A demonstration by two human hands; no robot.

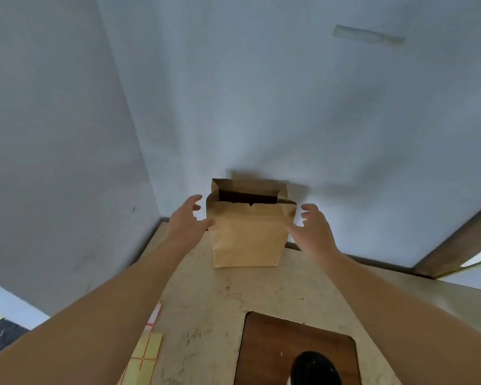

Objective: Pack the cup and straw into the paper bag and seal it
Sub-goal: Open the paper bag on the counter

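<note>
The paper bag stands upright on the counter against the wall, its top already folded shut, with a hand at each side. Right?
Not quite. In the head view the paper bag is still open at the top, its dark inside showing. It does stand upright on the counter, left hand and right hand at its sides.

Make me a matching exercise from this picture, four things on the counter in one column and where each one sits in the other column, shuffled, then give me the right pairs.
Things:
1. brown paper bag
2. dark wooden board
3. yellow sticker sheet with red lines
4. black round object

Places:
A. near left counter edge
B. on the board, at the picture's bottom edge
C. upright between left hand and right hand, mouth open
D. flat on the pale counter, near side

Pairs: 1-C, 2-D, 3-A, 4-B
</note>
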